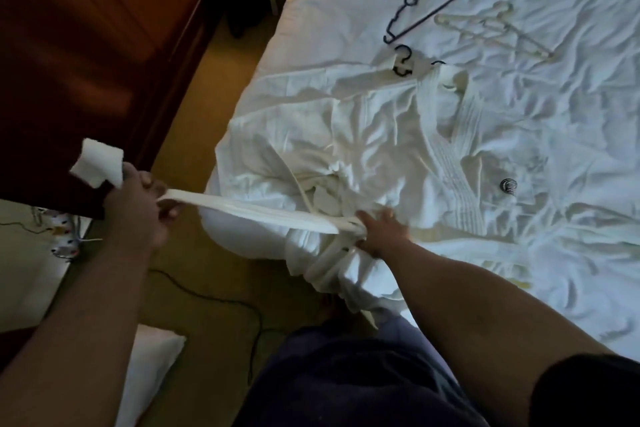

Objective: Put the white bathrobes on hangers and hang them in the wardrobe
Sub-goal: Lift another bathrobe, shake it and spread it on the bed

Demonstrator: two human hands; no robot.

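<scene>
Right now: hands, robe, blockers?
Left hand grips belt end, taut. Right hand grips belt wraps on bundled bathrobe. Black hanger lies beyond on bed, unused.

Under the robe [363,156] collar, only part of a white hanger [384,71] shown, a second black hook [439,62] nearly all covered. Too small to tell: a coiled metal thing [508,185]. Blurred: belt [249,211] end above the left hand [138,204] — also the wardrobe [86,45], cut by the left edge. Right hand [382,232] grip — unclear among the folds.
</scene>
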